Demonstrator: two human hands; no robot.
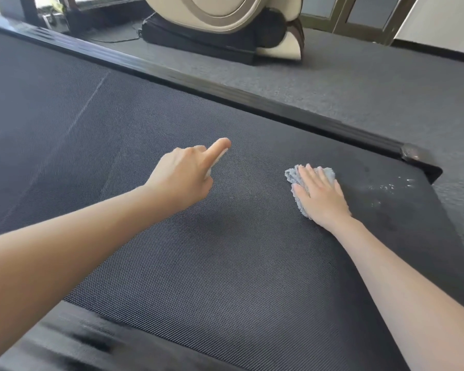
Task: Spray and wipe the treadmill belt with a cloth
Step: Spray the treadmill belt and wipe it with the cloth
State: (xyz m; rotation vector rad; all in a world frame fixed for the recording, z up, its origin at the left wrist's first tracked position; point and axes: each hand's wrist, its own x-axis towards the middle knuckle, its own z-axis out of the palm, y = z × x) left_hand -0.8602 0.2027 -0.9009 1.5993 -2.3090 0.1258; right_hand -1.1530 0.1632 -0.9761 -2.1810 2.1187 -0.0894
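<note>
The black textured treadmill belt [225, 263] fills most of the view. My right hand [320, 195] lies flat, fingers spread, pressing a crumpled grey-blue cloth [292, 175] onto the belt near its far right end. Small wet droplets [386, 187] sit on the belt just right of that hand. My left hand [184, 174] hovers over the middle of the belt, curled around a small white object [220, 156], likely the spray bottle. Its index finger stretches along the top, and the hand hides most of the object.
A black side rail [225, 89] borders the belt's far edge, ending in a corner cap [411, 153]. Beyond it lies grey carpet [359, 76] with a beige and black massage chair base [225, 30]. The near rail [91, 336] runs under my left arm.
</note>
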